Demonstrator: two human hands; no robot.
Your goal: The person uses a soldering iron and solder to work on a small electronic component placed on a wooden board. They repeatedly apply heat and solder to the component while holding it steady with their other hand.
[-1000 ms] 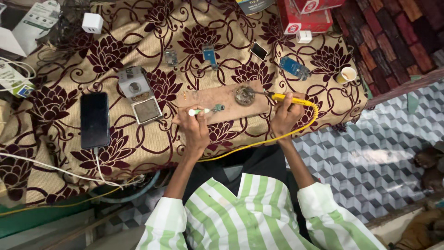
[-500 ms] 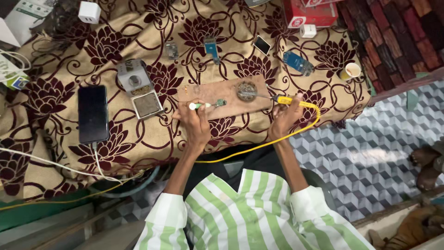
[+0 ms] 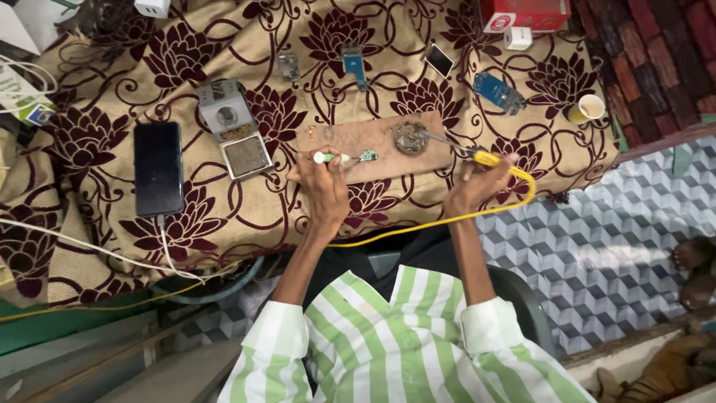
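My left hand [image 3: 322, 186] grips a small tool with a white and green handle [image 3: 328, 157], its tip against a little circuit piece [image 3: 367, 156] on a brown wooden board [image 3: 358, 138]. My right hand [image 3: 477, 183] holds a soldering iron with a yellow handle [image 3: 488, 159] and yellow cord [image 3: 447, 220]. The iron's metal tip reaches left to a round tin of wire cleaner [image 3: 410, 138] on the board. Both hands rest at the table's near edge.
A floral cloth [image 3: 112, 127] covers the table. On it lie a black phone on a cable [image 3: 158, 169], a grey metal box with a tray [image 3: 231, 127], small circuit boards [image 3: 498, 92], a paper cup [image 3: 589, 109] and a red box [image 3: 526, 13]. Patterned floor tiles are at right.
The iron's tip has moved left onto the round tin. My left hand stays on the board with its tool. The view has shifted slightly.
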